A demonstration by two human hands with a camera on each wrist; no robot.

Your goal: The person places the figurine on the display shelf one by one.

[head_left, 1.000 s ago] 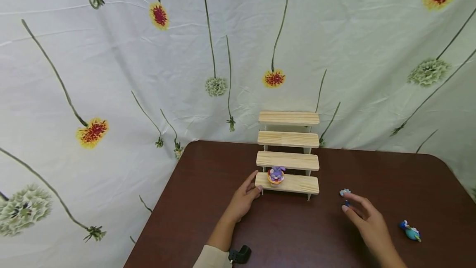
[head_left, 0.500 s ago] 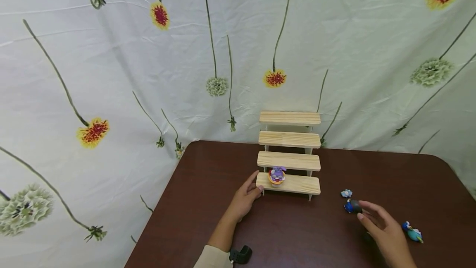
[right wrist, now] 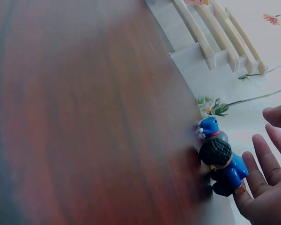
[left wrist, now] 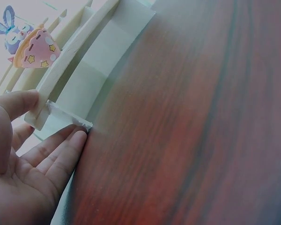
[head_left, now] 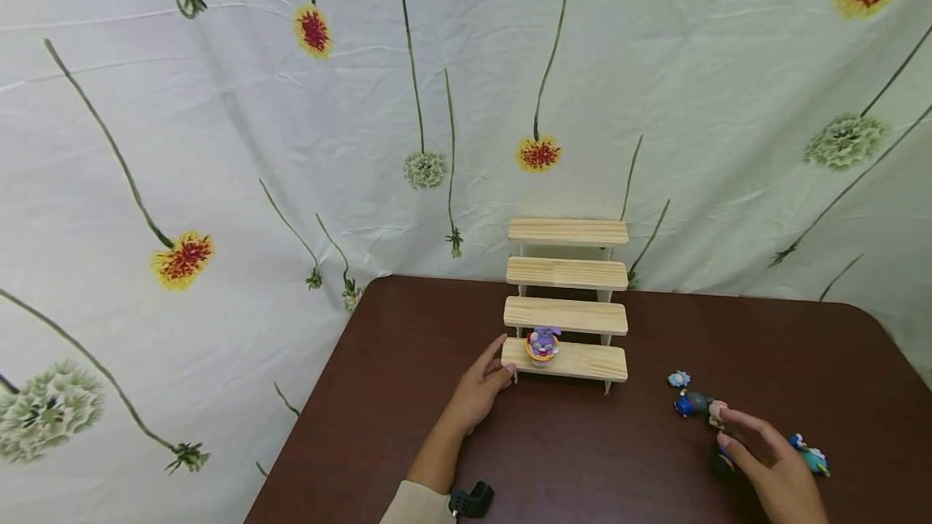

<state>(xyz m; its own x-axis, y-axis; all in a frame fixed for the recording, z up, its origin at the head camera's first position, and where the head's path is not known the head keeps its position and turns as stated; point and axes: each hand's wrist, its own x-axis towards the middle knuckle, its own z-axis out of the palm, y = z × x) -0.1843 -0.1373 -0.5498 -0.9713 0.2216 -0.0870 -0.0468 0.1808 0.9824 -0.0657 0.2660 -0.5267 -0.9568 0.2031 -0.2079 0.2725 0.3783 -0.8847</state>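
**Fingers at the wooden steps and beside the small figures**

The fingers of the left hand lay straight and relaxed, holding nothing: their tips touched the left end of the lowest tread of the wooden step stand, with the thumb resting against that tread's edge in the left wrist view. The fingers of the right hand were spread and loosely extended, closed around nothing. They sat just beside a dark-haired figure in blue, which lay on the brown bench near its right front part; whether a fingertip actually touched the figure could not be told.

A second small blue figure lay touching the first, on the side away from the hand. A tiny pale blue piece lay a little farther back, and a teal and blue toy rested on the bench just right of the right hand. A purple long-eared figure in an orange cup stood upright on the lowest tread, near its left end. Behind the bench hung a pale cloth printed with flowers.
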